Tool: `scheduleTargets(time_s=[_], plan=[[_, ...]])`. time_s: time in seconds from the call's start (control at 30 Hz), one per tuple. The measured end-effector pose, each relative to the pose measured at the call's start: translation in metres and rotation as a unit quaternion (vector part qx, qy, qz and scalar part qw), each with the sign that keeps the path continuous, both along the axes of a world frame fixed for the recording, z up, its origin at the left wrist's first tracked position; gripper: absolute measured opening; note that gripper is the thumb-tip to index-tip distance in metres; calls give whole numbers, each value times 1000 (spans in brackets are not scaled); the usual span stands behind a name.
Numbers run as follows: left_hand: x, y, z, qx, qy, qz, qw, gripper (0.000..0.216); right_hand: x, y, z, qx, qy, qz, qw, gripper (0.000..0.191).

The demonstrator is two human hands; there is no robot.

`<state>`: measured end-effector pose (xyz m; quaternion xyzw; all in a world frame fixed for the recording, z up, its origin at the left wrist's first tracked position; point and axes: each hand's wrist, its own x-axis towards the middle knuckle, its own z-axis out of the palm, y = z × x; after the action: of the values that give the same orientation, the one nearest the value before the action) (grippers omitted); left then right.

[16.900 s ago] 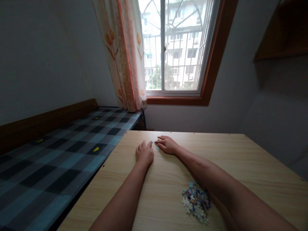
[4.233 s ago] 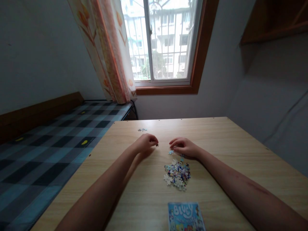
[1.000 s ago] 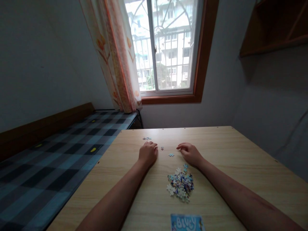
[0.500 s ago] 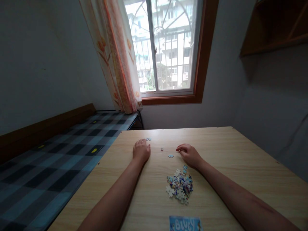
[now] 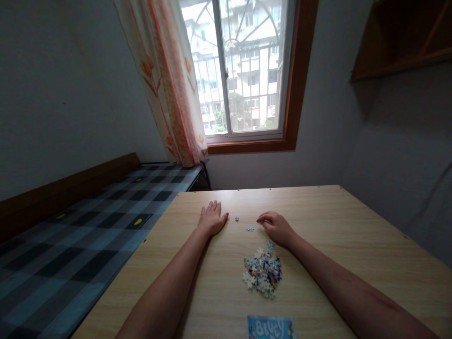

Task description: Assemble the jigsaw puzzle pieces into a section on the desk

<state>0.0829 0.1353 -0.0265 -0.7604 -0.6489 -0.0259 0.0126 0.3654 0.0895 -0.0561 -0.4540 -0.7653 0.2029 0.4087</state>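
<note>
Left grip (image 5: 213, 220): palm down on wood-grain counter (image 5: 221, 282), fingers spread. Right grip (image 5: 276, 227): fingers curled, can't tell if anything's pinched. Small jigsaw piece (image 5: 237, 219) just right of left grip's thumb, not touching. Light-blue jigsaw piece (image 5: 250, 229) between grips, closer to right one, just off its fingertips. Jigsaw pile (image 5: 264, 273) on wearer's side of right grip, slightly left. "Bluey" box (image 5: 271, 327) farther toward wearer from both grips, partly cut off.
</note>
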Motion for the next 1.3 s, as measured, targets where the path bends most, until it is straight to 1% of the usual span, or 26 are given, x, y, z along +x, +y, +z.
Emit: scheduleTargets(time_s=[0.17, 0.37, 0.73, 1.3], plan=[[0, 3, -2, -15, 9, -2, 1000, 75, 0, 0, 1, -6, -16, 3, 1000, 28], [2, 1, 3, -29, 19, 5, 999, 75, 0, -1, 2, -9, -24, 3, 1000, 28], [32, 1, -2, -28, 1, -9, 1000, 78, -1, -1, 3, -5, -25, 5, 1000, 30], [30, 0, -3, -17, 2, -23, 1000, 77, 0, 0, 3, -2, -29, 6, 1000, 31]])
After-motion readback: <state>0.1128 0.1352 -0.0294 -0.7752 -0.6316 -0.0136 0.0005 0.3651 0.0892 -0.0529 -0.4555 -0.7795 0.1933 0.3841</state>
